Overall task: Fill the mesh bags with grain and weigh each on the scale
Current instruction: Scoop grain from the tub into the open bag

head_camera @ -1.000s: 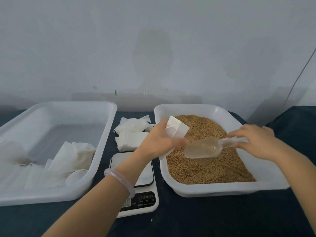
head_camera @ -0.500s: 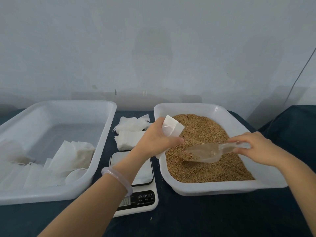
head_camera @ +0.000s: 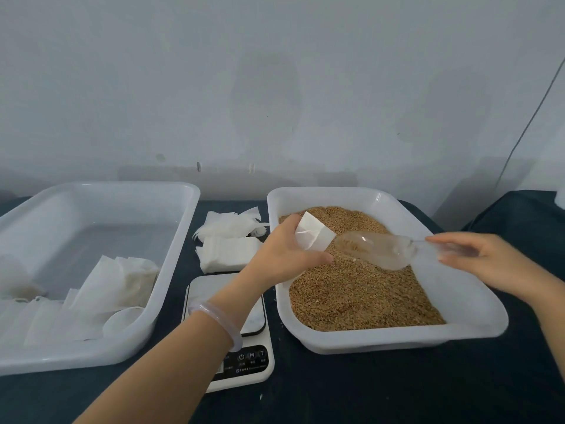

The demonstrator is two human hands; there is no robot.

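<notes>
My left hand (head_camera: 282, 255) grips a small white mesh bag (head_camera: 313, 235) over the left side of the white grain tray (head_camera: 397, 339), which holds brown grain (head_camera: 357, 289). My right hand (head_camera: 477, 258) holds the handle of a clear plastic scoop (head_camera: 376, 249) with some grain in it. The scoop's tip points at the bag's mouth, just right of it. A white digital scale (head_camera: 244, 359) sits between the two trays, partly hidden under my left forearm.
A large white tray (head_camera: 171, 283) on the left holds several white bags (head_camera: 116, 280). A pile of unfilled white bags (head_camera: 229, 243) lies behind the scale. The surface is dark cloth; a wall stands close behind.
The scoop dipped into the grain, then lifted with grain in it and swung left toward the bag's mouth. My left hand stayed nearly in place with the bag.
</notes>
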